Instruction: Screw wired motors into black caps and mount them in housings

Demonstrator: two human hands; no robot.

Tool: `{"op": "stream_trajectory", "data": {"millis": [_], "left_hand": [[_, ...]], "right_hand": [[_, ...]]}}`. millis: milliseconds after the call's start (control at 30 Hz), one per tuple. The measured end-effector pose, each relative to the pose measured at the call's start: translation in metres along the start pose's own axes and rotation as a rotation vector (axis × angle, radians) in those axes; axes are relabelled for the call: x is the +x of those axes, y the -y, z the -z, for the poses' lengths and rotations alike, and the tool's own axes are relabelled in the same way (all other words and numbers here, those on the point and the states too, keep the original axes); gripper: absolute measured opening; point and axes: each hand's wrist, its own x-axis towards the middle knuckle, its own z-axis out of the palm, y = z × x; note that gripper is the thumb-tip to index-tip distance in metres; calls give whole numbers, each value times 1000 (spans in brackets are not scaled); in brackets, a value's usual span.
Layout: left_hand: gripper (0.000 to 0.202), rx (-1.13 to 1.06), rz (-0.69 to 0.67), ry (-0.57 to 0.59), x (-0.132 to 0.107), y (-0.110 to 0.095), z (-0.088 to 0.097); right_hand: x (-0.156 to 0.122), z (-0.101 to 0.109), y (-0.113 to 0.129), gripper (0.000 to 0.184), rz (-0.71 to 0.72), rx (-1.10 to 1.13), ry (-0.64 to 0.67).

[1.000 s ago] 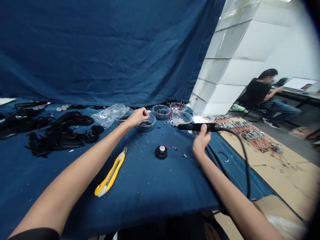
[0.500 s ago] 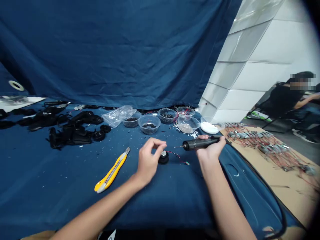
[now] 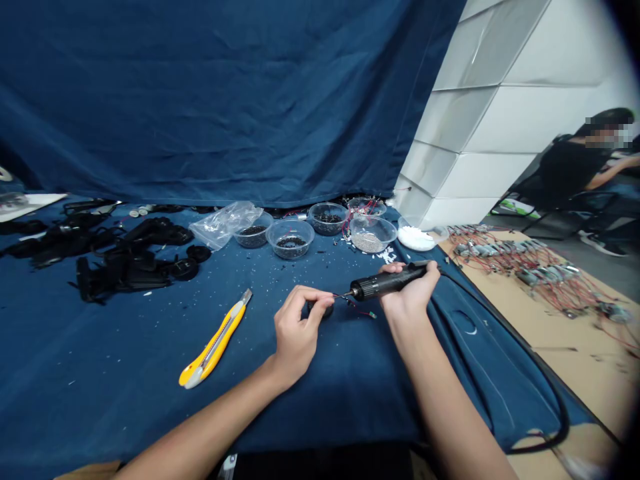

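Assembly workshop: corded power screwdriver, plastic tubs of small parts, yellow utility knife, rows of wired parts, probably motors.

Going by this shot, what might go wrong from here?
The left hand has its fingers right by the tip of the black driver, so a slip might jab them. The yellow cutter lies loose near the left forearm, which might brush it.
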Motion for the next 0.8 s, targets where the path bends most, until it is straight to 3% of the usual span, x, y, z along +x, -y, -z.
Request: {"op": "stream_trajectory", "data": {"millis": [800], "left_hand": [[4,23,0,26,-1,5,-2]], "right_hand": [[-4,1,-6,39,-61,2,-30]]}}
